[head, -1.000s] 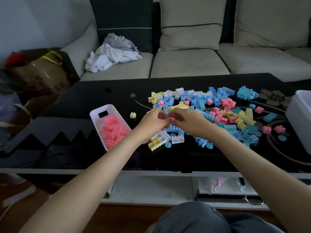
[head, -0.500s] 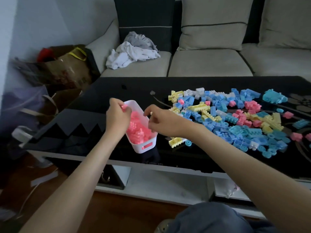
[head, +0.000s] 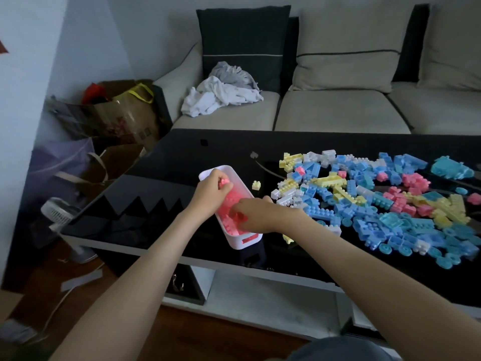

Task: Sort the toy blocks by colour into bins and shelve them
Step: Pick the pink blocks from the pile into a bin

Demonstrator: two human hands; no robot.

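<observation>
Head view: left grip [head: 212,195] pinches pink blocks [head: 224,182] above white bin [head: 244,243]; right grip [head: 257,217] reaches inside it, closure unclear. Best release low, avoiding bounce-outs onto worktop [head: 182,162].

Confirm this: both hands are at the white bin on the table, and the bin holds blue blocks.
Not quite. The bin holds pink blocks, not blue, as the head view shows. The left hand and right hand are both at it, on the table.
</observation>
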